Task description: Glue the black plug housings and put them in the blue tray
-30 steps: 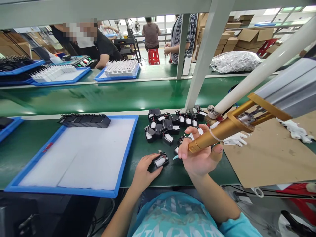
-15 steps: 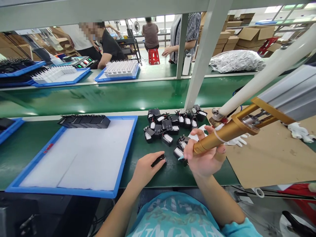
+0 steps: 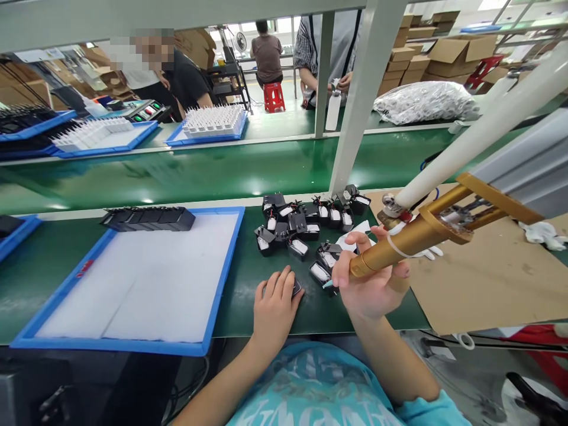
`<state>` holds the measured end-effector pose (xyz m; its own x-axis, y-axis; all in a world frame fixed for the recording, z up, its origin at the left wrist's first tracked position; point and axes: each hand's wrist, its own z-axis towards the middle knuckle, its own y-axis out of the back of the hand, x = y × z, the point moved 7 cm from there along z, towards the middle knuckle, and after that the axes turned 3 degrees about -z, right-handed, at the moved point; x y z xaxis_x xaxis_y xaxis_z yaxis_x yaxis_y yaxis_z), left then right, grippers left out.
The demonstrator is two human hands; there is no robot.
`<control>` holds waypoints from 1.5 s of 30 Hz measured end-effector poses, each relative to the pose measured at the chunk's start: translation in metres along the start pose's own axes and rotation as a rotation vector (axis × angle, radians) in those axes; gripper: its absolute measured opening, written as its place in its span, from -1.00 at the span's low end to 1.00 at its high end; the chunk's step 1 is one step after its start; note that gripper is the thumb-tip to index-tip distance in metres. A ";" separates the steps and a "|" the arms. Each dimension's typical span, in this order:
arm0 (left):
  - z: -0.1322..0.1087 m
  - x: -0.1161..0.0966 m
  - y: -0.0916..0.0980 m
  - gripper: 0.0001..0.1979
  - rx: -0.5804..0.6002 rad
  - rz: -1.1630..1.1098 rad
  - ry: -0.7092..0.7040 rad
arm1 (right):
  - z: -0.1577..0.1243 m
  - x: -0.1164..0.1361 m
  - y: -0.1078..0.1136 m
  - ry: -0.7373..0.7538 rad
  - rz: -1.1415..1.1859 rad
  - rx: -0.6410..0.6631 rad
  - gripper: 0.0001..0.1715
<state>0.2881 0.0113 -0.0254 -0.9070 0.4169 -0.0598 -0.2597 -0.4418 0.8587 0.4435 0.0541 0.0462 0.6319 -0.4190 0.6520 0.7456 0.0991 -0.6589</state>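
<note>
My left hand (image 3: 276,305) is closed over a small black plastic case (image 3: 297,288) on the green bench, its fingers covering most of it. In my right hand (image 3: 370,290) is a gold-coloured cylindrical tool (image 3: 386,251), tilted, its lower end between my fingers. A thin light-blue tip (image 3: 328,284) shows beside my right fingers; what it belongs to is hidden. Close by lie black cases with white packs inside, one open case (image 3: 320,273) just left of my right hand. Several more black cases (image 3: 297,223) sit in a loose group farther back.
To the left lies a blue-rimmed tray (image 3: 222,278) with a row of black cases (image 3: 151,219) along its far edge. The tool hangs from a white arm (image 3: 461,136) at the right. Cardboard (image 3: 492,278) covers the right side. A grey post (image 3: 350,148) rises ahead.
My left hand has turned and moved slightly right, its fingers now lying over the case rather than beside it. My right hand and the gold tool have barely moved.
</note>
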 end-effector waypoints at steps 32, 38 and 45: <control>0.001 0.068 0.005 -0.67 0.181 -1.966 0.870 | -0.006 0.009 0.026 -0.056 -0.097 -0.131 -0.51; -0.009 0.075 0.002 -0.63 0.228 -1.342 0.696 | -0.007 0.015 0.035 0.027 -0.184 -0.090 -0.57; -0.002 0.037 -0.019 -0.71 0.234 -0.461 0.111 | -0.005 0.045 0.093 0.123 -0.596 -0.249 -0.72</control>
<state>0.2592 0.0335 -0.0444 -0.7490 0.4338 -0.5009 -0.5705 -0.0377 0.8204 0.5401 0.0396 0.0129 0.0857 -0.4386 0.8946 0.8798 -0.3880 -0.2745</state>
